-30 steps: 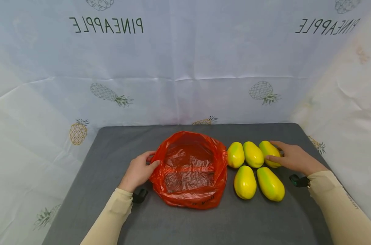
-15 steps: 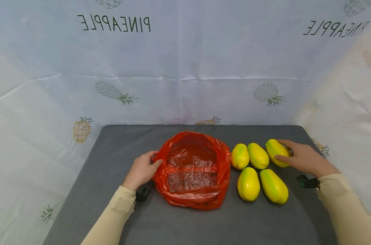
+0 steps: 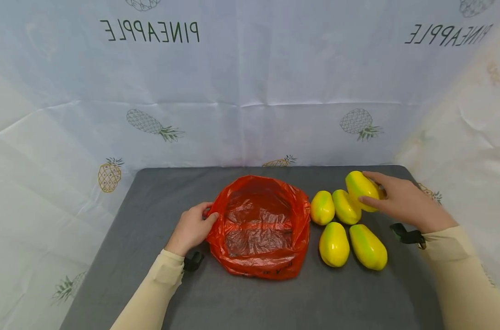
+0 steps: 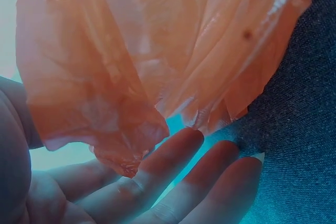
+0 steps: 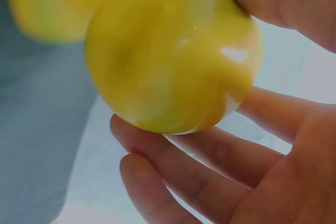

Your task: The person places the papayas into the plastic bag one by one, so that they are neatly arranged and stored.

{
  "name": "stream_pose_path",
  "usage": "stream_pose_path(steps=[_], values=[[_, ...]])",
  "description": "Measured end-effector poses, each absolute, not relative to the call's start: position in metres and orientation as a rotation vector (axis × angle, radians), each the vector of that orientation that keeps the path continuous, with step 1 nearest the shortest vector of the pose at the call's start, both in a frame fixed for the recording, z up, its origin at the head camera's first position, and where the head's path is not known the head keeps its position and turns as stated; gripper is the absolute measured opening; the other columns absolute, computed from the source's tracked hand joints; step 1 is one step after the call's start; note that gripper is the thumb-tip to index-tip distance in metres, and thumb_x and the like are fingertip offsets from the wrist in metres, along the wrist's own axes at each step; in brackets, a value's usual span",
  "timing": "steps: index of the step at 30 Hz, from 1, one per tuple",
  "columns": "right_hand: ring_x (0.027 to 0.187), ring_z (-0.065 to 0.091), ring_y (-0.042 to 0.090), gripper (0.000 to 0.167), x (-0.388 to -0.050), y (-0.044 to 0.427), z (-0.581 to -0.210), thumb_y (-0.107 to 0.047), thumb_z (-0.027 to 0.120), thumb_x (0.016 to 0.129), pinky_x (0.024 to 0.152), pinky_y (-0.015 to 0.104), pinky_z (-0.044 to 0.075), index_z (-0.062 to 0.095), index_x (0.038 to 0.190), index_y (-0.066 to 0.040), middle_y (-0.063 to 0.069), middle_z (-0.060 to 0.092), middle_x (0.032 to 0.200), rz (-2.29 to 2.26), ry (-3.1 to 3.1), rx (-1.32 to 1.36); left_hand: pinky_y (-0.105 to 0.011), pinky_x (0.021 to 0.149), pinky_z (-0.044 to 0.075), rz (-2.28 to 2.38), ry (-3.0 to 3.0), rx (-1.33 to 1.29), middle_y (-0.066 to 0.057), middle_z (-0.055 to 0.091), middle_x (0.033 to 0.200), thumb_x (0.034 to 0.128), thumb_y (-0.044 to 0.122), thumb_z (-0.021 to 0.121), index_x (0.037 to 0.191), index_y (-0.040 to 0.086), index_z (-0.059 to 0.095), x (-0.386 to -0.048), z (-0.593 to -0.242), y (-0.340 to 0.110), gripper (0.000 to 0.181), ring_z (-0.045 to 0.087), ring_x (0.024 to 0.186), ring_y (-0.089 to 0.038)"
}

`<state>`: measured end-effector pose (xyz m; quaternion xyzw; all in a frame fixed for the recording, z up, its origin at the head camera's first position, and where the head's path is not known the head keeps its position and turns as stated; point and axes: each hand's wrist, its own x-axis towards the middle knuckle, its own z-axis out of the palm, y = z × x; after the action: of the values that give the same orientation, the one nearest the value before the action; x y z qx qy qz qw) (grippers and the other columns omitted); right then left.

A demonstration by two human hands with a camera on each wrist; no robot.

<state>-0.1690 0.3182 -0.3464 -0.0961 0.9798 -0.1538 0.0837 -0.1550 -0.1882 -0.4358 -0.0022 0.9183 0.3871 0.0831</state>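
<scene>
An open red plastic bag [image 3: 256, 270] lies at the middle of the table, mouth up. My left hand [image 3: 192, 229] pinches its left rim between thumb and fingers; the left wrist view shows the bag's film [image 4: 157, 40] hanging between them. My right hand [image 3: 404, 199] grips a yellow-green papaya [image 3: 359, 185], thumb on the near side and fingers on the far side. That fruit [image 5: 173, 56] appears lifted off the table, partly in front of another papaya [image 3: 346, 207]. More papayas lie on the table: one [image 3: 322, 208] by the bag's right edge and two nearer ones [image 3: 334, 245], [image 3: 369, 247].
The dark grey table [image 3: 275, 305] ends at a back edge against a white cloth [image 3: 208, 78] printed with pineapples. The same cloth hangs at the left and right sides. A dark strap device [image 3: 407, 234] sits on the right wrist.
My right hand has raised the far-right papaya from the table and moved it slightly left, over its neighbour. My left hand stays on the bag's rim. The head view has shifted a little.
</scene>
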Motion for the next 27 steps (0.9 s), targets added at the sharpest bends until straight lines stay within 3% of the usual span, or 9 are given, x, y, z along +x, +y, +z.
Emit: stream_pose_path(steps=[14,27], values=[[0.123,0.067,0.029,0.080,-0.166,0.200,-0.317,-0.051,0.072,0.102,0.103,0.057,0.057,0.041,0.167,-0.016,0.013,0.060,0.156,-0.567,2.914,-0.605,-0.031,0.066,0.061,1.146,2.756,-0.036,-0.016,0.077,0.124,0.1077,0.030,0.066,0.151,0.007,0.062,-0.154,-0.436,-0.191,0.049,0.070,0.070,-0.013],[0.096,0.064,0.019,0.075,-0.184,0.121,-0.336,-0.041,0.077,0.099,0.085,0.039,0.058,0.048,0.164,-0.019,0.005,0.069,0.133,-0.557,2.802,-0.753,-0.030,0.067,0.057,1.160,2.798,-0.033,-0.013,0.078,0.117,0.1066,0.028,0.067,0.145,0.006,0.067,-0.151,-0.435,-0.185,0.044,0.067,0.073,-0.014]])
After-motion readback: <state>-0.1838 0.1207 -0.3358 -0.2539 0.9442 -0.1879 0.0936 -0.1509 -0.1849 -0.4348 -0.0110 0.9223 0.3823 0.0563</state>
